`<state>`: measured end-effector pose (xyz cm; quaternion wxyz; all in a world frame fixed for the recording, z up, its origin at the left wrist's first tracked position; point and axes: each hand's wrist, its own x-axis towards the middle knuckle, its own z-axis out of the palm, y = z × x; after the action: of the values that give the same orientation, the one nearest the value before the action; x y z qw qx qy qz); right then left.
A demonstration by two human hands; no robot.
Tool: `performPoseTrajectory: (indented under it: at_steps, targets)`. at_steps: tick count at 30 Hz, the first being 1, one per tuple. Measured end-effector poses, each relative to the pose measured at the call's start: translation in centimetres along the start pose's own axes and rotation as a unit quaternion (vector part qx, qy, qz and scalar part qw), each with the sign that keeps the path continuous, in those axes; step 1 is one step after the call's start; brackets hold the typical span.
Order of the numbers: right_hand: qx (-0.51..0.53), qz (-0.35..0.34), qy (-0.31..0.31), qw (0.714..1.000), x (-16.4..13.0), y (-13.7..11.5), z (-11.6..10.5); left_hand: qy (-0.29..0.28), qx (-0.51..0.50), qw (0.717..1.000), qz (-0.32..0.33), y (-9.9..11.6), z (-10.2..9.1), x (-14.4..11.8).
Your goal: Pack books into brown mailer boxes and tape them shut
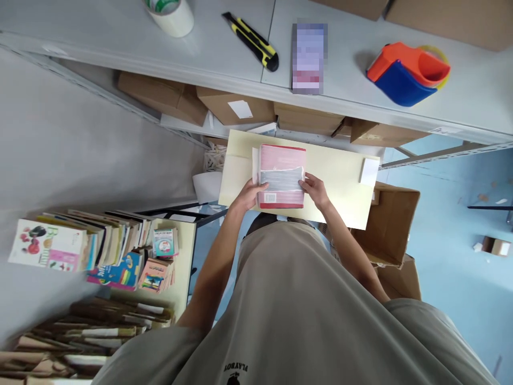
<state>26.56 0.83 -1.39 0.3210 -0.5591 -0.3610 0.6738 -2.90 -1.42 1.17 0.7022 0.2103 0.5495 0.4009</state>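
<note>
A pink book (282, 156) with red edges and a barcode near its lower left corner is held over the cream table. Across its middle runs a grey band with a glossy, plastic-like look. My left hand (249, 194) grips the book's left side, thumb on top and fingers hidden beneath. On the opposite side, my right hand (315, 188) pinches the right edge, its thumb on the grey band. A white edge sticks out along the book's left side; I cannot tell whether it is a page or another sheet.
On the grey shelf (224, 48) lie a tape roll (176, 18), a box cutter (254, 43), a blurred-out rectangle (308, 59) and an orange-blue tape dispenser (404, 75). Stacked books (116, 235) and folded cardboard (88, 331) stand left. An open carton (393, 224) is right of the table (340, 176).
</note>
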Motion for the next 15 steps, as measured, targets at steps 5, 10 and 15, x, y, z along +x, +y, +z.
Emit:
performPoseTrajectory:
  at_steps: [5, 10, 15]
  targets:
    - [-0.013, 0.01, 0.028, 0.999, 1.4, 1.1, 4.6, 0.083, 0.122, 0.988, 0.054, -0.6, -4.3, 1.6]
    - [-0.045, 0.026, 0.021, 0.998, 4.6, 2.5, 9.5, 0.145, 0.216, 0.964, 0.06, -0.8, -9.5, 3.3]
    - [-0.082, 0.03, 0.016, 0.996, 10.3, 4.1, 14.0, 0.188, 0.269, 0.943, 0.06, 1.0, -13.9, 7.4]
